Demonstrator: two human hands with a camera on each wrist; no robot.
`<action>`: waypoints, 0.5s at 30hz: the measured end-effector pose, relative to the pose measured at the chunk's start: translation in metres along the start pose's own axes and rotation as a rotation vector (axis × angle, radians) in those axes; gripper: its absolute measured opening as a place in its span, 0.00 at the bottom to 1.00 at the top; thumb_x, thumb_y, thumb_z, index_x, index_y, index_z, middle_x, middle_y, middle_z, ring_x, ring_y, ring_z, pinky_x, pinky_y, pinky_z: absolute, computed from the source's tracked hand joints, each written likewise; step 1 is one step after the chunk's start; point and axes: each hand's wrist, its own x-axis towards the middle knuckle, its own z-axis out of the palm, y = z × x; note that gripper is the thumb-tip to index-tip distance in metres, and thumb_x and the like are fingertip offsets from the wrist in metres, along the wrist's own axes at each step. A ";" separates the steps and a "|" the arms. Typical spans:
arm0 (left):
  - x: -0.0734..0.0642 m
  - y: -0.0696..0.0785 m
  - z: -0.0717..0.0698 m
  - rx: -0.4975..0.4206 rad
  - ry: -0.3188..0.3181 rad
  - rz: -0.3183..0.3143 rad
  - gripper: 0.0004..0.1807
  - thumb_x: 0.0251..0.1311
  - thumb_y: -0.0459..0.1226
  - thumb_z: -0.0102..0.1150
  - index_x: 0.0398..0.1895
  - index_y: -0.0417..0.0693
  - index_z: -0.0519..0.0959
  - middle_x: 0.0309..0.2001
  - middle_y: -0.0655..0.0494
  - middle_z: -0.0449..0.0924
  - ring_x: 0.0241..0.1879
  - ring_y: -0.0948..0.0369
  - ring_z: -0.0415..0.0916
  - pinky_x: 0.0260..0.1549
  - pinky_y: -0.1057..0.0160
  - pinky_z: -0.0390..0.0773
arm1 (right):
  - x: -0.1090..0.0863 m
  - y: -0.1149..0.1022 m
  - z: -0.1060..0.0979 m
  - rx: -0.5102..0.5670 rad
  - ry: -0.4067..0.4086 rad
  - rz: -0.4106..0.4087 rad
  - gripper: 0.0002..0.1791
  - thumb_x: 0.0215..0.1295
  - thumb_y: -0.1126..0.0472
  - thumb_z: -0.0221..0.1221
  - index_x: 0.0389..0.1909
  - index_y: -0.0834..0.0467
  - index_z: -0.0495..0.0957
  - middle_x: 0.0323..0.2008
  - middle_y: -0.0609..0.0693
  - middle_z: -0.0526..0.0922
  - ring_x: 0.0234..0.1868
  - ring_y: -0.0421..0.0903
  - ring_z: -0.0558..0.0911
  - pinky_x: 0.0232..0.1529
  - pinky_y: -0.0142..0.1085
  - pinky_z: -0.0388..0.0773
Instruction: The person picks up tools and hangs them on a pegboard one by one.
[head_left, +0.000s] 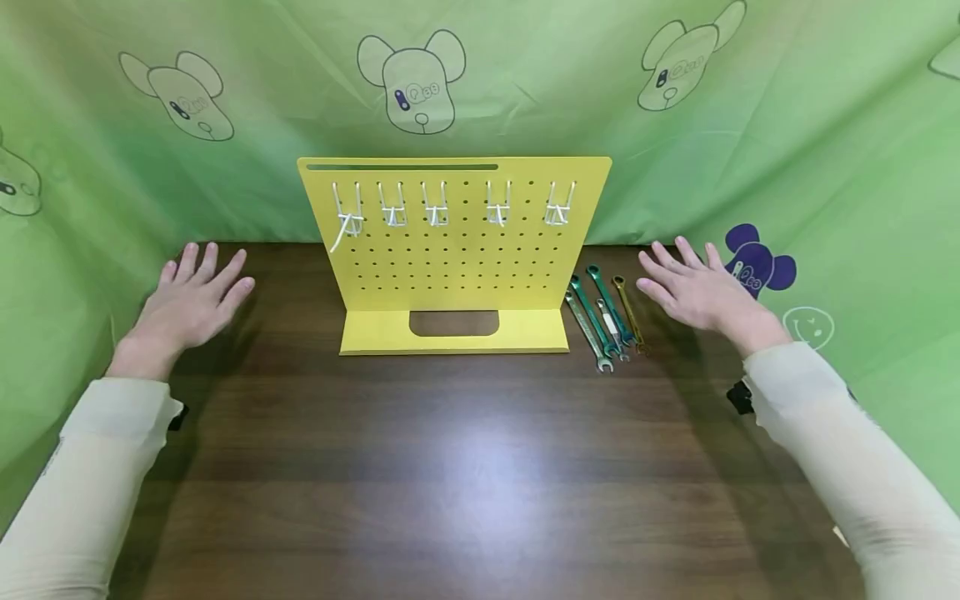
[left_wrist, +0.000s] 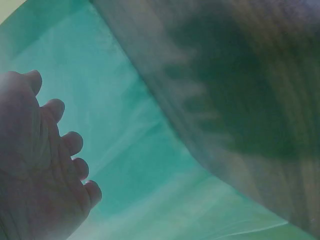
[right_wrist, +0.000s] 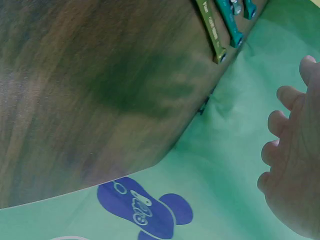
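Note:
My left hand (head_left: 191, 300) hovers over the table's left side, fingers spread and straight, holding nothing. On the other side my right hand (head_left: 697, 292) is likewise spread and empty, to the right of several wrenches. These lie side by side just right of a yellow pegboard (head_left: 450, 258): among them a silver wrench (head_left: 588, 332), a green wrench (head_left: 611, 307) and a gold wrench (head_left: 628, 310). White double hooks (head_left: 437, 215) hang in a row along the board's upper part. The right wrist view shows the gold wrench (right_wrist: 212, 32) near the table edge.
The pegboard stands upright on a flat base at the back of the brown wooden table (head_left: 375, 467). A green curtain (head_left: 525, 92) with printed bear heads encloses the table at the back and both sides.

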 end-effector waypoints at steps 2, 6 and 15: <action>0.001 0.003 -0.006 0.011 0.005 0.005 0.35 0.72 0.59 0.15 0.75 0.55 0.34 0.72 0.34 0.25 0.68 0.44 0.11 0.65 0.35 0.23 | 0.002 -0.002 -0.004 -0.015 0.006 -0.011 0.36 0.74 0.36 0.24 0.75 0.50 0.37 0.74 0.57 0.38 0.71 0.59 0.26 0.62 0.57 0.10; 0.003 0.010 -0.019 0.029 0.008 0.013 0.34 0.72 0.59 0.16 0.75 0.56 0.34 0.72 0.35 0.24 0.68 0.43 0.12 0.64 0.34 0.23 | 0.003 -0.008 -0.015 -0.048 0.022 -0.031 0.36 0.74 0.36 0.24 0.75 0.51 0.38 0.74 0.57 0.38 0.71 0.59 0.27 0.62 0.57 0.10; 0.010 0.031 -0.050 -0.110 -0.128 0.054 0.39 0.69 0.62 0.31 0.75 0.62 0.30 0.73 0.43 0.21 0.69 0.45 0.14 0.63 0.31 0.28 | -0.007 -0.032 -0.045 -0.071 0.145 -0.101 0.36 0.73 0.36 0.36 0.75 0.46 0.43 0.74 0.52 0.39 0.72 0.55 0.27 0.60 0.59 0.09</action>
